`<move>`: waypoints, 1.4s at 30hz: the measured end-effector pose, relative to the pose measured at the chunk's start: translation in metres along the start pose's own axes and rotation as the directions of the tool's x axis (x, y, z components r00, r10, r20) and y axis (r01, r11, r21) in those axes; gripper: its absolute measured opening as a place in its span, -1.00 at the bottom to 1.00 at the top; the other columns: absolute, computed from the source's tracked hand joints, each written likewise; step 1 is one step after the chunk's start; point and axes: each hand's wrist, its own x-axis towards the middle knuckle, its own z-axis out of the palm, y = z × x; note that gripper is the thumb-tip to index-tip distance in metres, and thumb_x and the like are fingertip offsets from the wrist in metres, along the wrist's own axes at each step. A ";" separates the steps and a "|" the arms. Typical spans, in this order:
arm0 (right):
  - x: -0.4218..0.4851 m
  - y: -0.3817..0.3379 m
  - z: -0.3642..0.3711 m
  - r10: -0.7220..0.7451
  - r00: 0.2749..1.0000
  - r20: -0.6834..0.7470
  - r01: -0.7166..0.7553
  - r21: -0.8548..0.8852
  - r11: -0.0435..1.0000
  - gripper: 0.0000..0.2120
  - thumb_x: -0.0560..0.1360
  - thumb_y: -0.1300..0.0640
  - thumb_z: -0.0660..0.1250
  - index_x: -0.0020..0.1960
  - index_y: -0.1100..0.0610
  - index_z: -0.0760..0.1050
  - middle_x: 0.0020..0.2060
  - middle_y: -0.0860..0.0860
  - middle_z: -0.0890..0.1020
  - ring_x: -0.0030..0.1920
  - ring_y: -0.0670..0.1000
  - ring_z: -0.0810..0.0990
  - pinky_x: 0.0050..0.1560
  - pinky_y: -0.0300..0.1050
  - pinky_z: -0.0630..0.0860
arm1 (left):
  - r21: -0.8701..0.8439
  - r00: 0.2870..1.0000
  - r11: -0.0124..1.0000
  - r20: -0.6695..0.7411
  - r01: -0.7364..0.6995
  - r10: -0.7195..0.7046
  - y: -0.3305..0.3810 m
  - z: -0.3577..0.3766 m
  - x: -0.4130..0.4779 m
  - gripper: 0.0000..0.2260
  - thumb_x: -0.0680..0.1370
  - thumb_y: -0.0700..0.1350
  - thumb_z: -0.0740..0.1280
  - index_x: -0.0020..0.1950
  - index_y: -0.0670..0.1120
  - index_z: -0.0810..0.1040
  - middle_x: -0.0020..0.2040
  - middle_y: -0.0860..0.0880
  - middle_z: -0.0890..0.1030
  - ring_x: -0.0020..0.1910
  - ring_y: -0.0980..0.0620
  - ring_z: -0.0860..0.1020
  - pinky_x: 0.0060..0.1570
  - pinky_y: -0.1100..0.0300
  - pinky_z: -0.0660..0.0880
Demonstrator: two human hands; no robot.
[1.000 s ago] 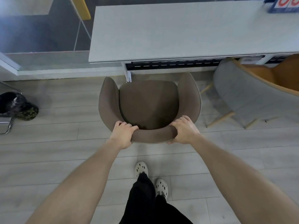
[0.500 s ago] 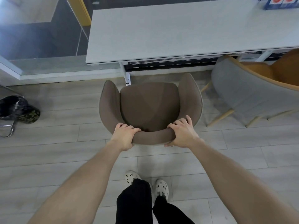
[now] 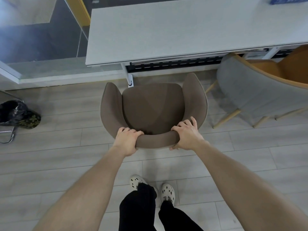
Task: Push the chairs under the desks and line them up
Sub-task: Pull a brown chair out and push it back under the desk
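With your left hand (image 3: pixel 127 140) and right hand (image 3: pixel 186 135) gripping the brown chair (image 3: pixel 152 107) backrest, push straight or it may catch the desk (image 3: pixel 166 30) leg (image 3: pixel 128 75).

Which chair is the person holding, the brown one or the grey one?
The brown chair. Both hands, left and right, grip its backrest. The grey chair with the orange inside stands untouched to its right.

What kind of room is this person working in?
Probably an office or shared workspace. A long pale desk has a cable tray under its edge, upholstered chairs, brown and grey, face it, and a glass partition stands at the left.
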 end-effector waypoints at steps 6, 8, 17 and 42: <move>0.004 0.012 -0.004 -0.007 1.000 0.002 0.007 0.017 1.000 0.01 0.11 -0.70 0.31 0.44 -0.21 0.49 0.27 -0.09 0.55 0.47 0.12 0.34 0.63 0.36 -0.21 | -0.024 1.000 1.000 -0.005 0.015 -0.015 0.007 -0.003 0.005 -0.39 0.40 0.11 0.50 0.44 0.28 0.46 0.23 0.15 0.63 0.25 -0.03 0.54 0.45 -0.02 0.25; 0.003 0.013 -0.005 -0.006 1.000 -0.006 0.006 0.024 1.000 0.00 0.11 -0.69 0.33 0.43 -0.21 0.50 0.26 -0.09 0.55 0.47 0.12 0.35 0.63 0.36 -0.21 | -0.021 1.000 1.000 -0.002 0.020 -0.020 0.009 -0.003 0.005 -0.39 0.40 0.11 0.49 0.45 0.28 0.45 0.24 0.16 0.63 0.25 -0.03 0.54 0.45 -0.01 0.25; 0.003 0.010 -0.007 0.002 1.000 0.011 -0.002 0.027 1.000 0.00 0.12 -0.68 0.36 0.44 -0.20 0.49 0.28 -0.08 0.55 0.48 0.12 0.35 0.63 0.34 -0.22 | -0.030 0.999 0.999 0.017 0.031 -0.031 0.009 -0.006 0.004 -0.37 0.42 0.15 0.51 0.47 0.29 0.43 0.30 0.14 0.59 0.31 -0.03 0.52 0.49 -0.02 0.20; -0.030 0.004 -0.050 0.099 0.985 0.139 -0.119 0.141 0.983 -0.22 0.42 -0.14 0.54 0.58 0.00 0.39 0.50 0.00 0.48 0.55 0.06 0.36 0.64 0.11 0.15 | -0.186 0.943 0.981 0.333 0.059 0.006 0.014 -0.063 0.004 -0.17 0.43 0.36 0.45 0.62 0.05 0.35 0.43 0.00 0.55 0.41 -0.07 0.51 0.42 -0.04 0.43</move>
